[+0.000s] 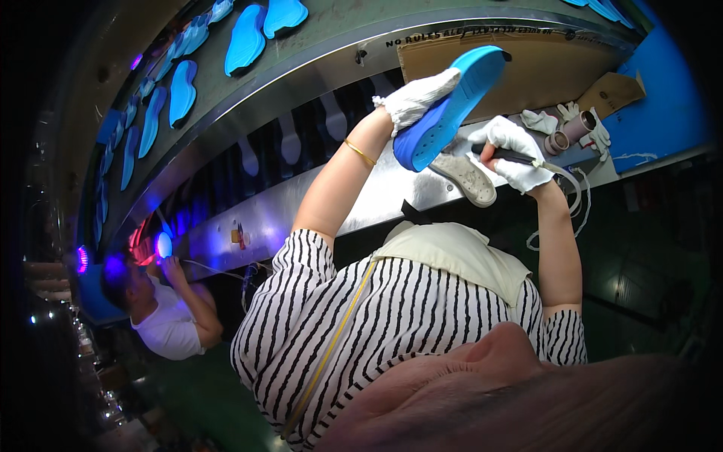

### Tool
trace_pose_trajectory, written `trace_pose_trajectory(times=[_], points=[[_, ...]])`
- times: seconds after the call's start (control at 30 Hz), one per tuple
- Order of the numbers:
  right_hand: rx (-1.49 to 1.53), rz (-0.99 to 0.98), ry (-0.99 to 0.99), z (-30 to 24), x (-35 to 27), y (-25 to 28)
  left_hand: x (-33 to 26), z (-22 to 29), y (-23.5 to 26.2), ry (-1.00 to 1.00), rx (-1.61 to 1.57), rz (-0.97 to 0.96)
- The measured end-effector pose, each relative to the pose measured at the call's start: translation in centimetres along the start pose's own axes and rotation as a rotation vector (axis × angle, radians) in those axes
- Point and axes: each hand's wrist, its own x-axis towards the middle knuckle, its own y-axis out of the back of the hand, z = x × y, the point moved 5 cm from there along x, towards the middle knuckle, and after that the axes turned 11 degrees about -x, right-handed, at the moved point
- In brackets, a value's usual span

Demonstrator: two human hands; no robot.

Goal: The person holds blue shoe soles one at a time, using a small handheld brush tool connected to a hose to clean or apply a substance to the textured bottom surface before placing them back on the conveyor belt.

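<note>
One conveyor belt (331,30) carries many blue soles (245,41), too crowded at far left to count. One metal table (380,184) runs alongside. One co-worker (169,324) is at left. One cardboard piece (557,71) stands behind the table. One perforated blue shoe (476,79) is raised, tilted, above the table, gripped by the gloved left hand (424,98). One grey shoe (471,181) lies at the table's edge. The gloved right hand (518,143) is closed around one black-handled tool (512,156). Two brownish tubes (576,128) lie beyond it.

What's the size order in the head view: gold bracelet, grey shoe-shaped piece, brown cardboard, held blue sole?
1. Brown cardboard
2. Blue sole
3. Grey shoe-shaped piece
4. Gold bracelet
Apparent size only; the sole's raised nearer the camera.
</note>
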Motion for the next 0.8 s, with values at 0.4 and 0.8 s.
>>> trace_pose_trajectory(times=[0.4, 0.8], points=[[0.262, 0.460, -0.395, 1.3, -3.3, 0.0, -0.6, -7.0, 2.2, 0.130, -1.038, -0.355], [0.042, 0.577, -0.276, 1.0, -1.8, -0.9, 0.2, -11.8, -4.4, -0.030, -0.980, -0.121]])
